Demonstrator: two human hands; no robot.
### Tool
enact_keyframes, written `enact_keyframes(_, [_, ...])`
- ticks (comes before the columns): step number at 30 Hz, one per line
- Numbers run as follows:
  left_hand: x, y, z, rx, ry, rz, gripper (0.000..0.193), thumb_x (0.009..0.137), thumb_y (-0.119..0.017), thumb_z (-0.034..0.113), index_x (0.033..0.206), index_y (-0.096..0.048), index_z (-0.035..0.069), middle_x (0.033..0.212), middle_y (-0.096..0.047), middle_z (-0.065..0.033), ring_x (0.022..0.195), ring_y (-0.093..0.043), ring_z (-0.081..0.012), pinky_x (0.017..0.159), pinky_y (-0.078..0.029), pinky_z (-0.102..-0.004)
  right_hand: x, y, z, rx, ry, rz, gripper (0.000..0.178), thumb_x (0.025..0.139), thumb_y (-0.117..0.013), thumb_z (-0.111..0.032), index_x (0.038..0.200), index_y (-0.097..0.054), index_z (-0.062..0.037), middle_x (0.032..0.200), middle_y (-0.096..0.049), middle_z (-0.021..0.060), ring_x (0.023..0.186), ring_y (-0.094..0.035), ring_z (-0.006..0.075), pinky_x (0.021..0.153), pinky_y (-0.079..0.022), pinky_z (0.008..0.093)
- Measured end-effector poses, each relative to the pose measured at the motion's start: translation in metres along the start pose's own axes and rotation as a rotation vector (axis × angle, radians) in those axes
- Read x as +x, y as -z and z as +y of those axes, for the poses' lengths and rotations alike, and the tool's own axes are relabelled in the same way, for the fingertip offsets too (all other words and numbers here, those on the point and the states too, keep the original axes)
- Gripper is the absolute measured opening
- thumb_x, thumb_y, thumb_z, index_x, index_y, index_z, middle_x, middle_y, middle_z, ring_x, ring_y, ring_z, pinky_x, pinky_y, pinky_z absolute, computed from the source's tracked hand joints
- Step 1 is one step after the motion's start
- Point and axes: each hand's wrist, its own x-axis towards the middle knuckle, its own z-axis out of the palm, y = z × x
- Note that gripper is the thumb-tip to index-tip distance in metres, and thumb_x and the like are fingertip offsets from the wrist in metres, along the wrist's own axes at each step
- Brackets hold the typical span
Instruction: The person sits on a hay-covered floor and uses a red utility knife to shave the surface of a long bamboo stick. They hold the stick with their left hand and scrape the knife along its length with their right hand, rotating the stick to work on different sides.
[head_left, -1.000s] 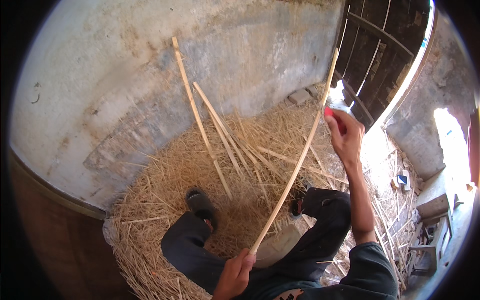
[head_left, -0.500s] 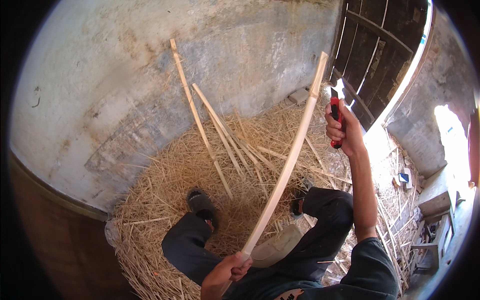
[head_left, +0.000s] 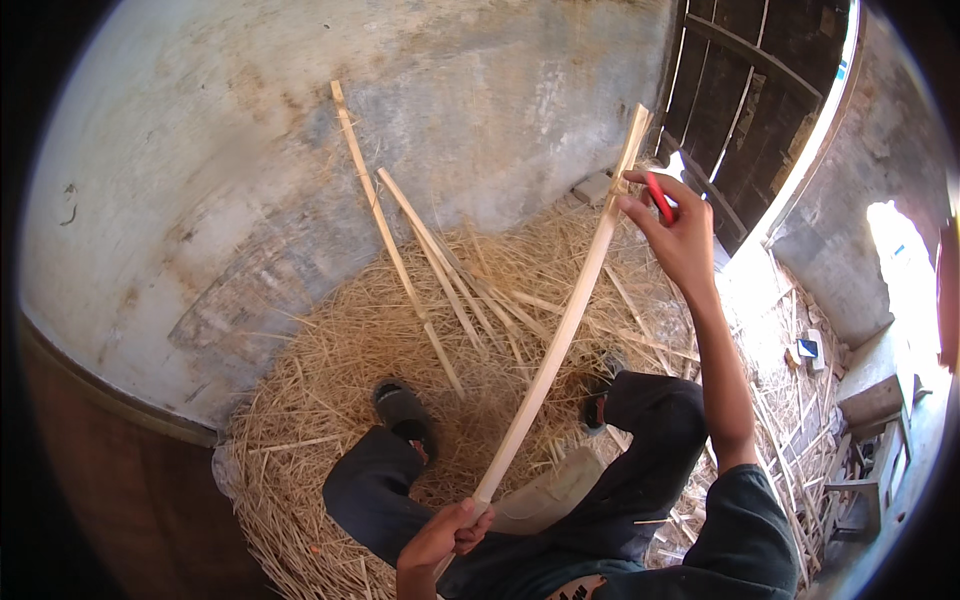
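The left hand [head_left: 447,535] gripped a wooden strip [head_left: 567,335] while the right hand [head_left: 683,235], clasping a red tool [head_left: 659,198], seemingly positioned the strip, needing steadiness next

Bamboo strip [head_left: 562,345] slants between two sandals [head_left: 400,405]; utility knife [head_left: 659,198] just right of its upper part. Left: loose bamboo strips [head_left: 388,235] rise from bamboo shavings [head_left: 330,370] before the wall [head_left: 480,100]. Right, beyond the knife: plank door [head_left: 775,75].

Takes in a stained, weathered wall [head_left: 200,150], a dark plank door [head_left: 732,100] at upper right and a pale block [head_left: 592,188] near the wall's foot; shows straw-like litter [head_left: 290,400] below, plus a small blue-and-white object [head_left: 810,349] and stool-like frame [head_left: 856,487] at right.
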Motion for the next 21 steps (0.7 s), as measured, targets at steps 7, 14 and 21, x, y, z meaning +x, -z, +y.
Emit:
enact_keyframes(7, [-0.002,-0.007,0.001,0.095,-0.074,0.126,0.050,0.118,-0.041,0.047,0.112,-0.059,0.001,0.077,-0.038,0.0044,0.064,-0.032,-0.0063,0.055,-0.031,-0.0252,0.013,-0.013,0.012,-0.148,0.057,-0.017,0.027,0.088,-0.088,-0.021,0.108,-0.083,-0.0034,0.097,-0.079,0.0110,0.081,-0.071,0.0189,0.075,-0.054,0.0349])
enact_keyframes(14, [-0.016,-0.002,-0.002,0.223,-0.103,0.250,0.054,0.118,-0.042,0.045,0.119,-0.060,-0.006,0.080,-0.044,0.0021,0.065,-0.036,-0.0071,0.055,-0.032,-0.0263,0.012,-0.032,0.030,-0.141,0.269,-0.115,0.018,0.092,-0.081,-0.017,0.100,-0.079,-0.0015,0.085,-0.072,0.0083,0.072,-0.063,0.0191,0.068,-0.049,0.0372])
enact_keyframes(21, [-0.024,0.007,-0.001,0.272,-0.100,0.294,0.050,0.119,-0.042,0.044,0.112,-0.061,-0.002,0.079,-0.046,0.0029,0.064,-0.037,-0.0067,0.055,-0.032,-0.0260,0.012,-0.046,0.065,0.220,-0.109,-0.413,0.029,0.105,-0.070,-0.031,0.107,-0.074,-0.0018,0.070,-0.058,-0.0017,0.062,-0.053,0.0108,0.060,-0.042,0.0333])
